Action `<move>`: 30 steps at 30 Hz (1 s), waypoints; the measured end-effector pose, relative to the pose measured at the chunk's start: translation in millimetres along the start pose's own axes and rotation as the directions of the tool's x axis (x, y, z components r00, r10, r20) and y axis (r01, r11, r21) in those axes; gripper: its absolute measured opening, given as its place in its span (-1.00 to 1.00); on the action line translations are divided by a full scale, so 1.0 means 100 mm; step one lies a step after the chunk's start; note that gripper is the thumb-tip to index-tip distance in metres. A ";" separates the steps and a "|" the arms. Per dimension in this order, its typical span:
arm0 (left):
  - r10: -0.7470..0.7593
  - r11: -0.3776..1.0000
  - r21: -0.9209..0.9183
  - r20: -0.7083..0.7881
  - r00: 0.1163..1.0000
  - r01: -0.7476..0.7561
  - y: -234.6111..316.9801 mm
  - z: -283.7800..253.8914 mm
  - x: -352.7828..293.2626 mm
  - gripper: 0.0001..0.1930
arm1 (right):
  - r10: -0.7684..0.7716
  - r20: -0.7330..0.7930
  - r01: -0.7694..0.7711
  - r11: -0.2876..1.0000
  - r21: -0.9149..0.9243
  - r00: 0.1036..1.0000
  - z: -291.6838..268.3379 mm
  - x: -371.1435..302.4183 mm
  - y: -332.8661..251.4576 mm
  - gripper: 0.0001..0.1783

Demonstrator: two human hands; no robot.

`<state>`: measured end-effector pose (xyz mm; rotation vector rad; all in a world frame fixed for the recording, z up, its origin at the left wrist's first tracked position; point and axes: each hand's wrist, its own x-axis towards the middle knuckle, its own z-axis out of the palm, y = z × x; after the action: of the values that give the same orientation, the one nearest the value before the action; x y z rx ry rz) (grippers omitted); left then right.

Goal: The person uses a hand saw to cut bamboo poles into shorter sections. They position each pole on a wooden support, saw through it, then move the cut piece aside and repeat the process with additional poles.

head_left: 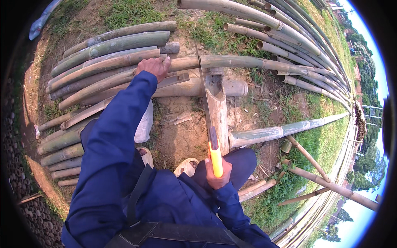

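Observation:
My left hand (pixel 154 68) is wrapped round a long bamboo pole (pixel 240 62) that runs from left to right in front of me. In my right hand (pixel 218 177) is a hand saw (pixel 216 159) by its yellow-orange handle. Its thin blade points away from me and lies across the pole, to the right of my left hand; how deep it sits in the bamboo I cannot tell. Under the pole is a rest made of a thick lying bamboo piece (pixel 182 89) and a bamboo post (pixel 218 118) with an open, cut-out end.
Cut bamboo lengths (pixel 111 43) lie in rows on the left. Long poles (pixel 285 35) are stacked at the far right. Another pole (pixel 285 131) stretches right from beside my knee. Crossed bamboo supports (pixel 318 177) stand at the right. A whitish bag (pixel 144 124) lies near my feet.

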<state>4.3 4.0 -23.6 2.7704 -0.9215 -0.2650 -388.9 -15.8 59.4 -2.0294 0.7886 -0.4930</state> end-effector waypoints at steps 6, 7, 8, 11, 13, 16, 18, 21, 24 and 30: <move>0.032 0.999 -0.020 0.004 0.999 -0.032 0.16 0.02 0.07 -0.32 | -0.105 -0.093 0.112 0.990 0.079 0.990 0.44 1.29 0.32 -0.89; 0.009 1.000 -0.015 0.009 1.000 -0.009 0.11 0.00 0.07 -0.32 | -0.100 -0.085 0.107 0.992 0.071 0.991 0.41 1.26 0.28 -0.89; -0.012 1.000 -0.011 0.014 1.000 0.012 0.07 0.00 0.06 -0.32 | -0.097 -0.077 0.102 0.993 0.061 0.992 0.36 1.21 0.27 -0.89; -0.030 0.999 -0.021 0.023 0.999 0.030 -0.28 0.08 0.08 -0.31 | 0.006 -0.084 -0.004 1.000 0.025 0.996 0.13 0.27 0.33 -0.89; 0.008 0.999 -0.041 0.013 1.000 -0.007 -0.34 0.09 -0.03 -0.31 | 0.124 -0.035 -0.124 0.992 -0.017 0.992 -0.02 -0.18 0.29 -0.91; 0.069 0.995 -0.073 -0.035 0.997 -0.071 -0.36 0.03 -0.07 -0.36 | 0.055 0.048 -0.050 0.994 -0.096 0.997 -0.13 -0.26 0.12 -0.83; 0.051 0.998 -0.046 0.025 0.998 -0.050 -0.30 -0.20 -0.14 -0.34 | 0.122 0.102 -0.112 0.989 -0.094 0.987 -0.18 -0.27 0.05 -0.75; 0.057 0.998 -0.029 -0.002 0.998 -0.057 -0.69 -0.45 -0.22 -0.34 | 0.075 0.113 -0.070 0.997 -0.042 0.991 -0.18 -0.21 0.13 -0.67; 0.057 0.998 0.009 0.006 0.998 -0.057 -1.16 -0.55 -0.35 -0.35 | 0.031 0.083 -0.030 1.000 -0.006 0.996 -0.11 -0.14 0.12 -0.64; 0.022 0.996 0.086 0.017 1.000 -0.023 -2.37 -0.40 -0.75 -0.40 | 0.088 0.013 -0.089 0.994 0.061 0.996 -0.06 -0.05 -0.06 -0.67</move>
<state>89.6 240.4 -37.5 2.8382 -0.9901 -0.2491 -394.3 -13.2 67.2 -1.9297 0.8433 -0.4500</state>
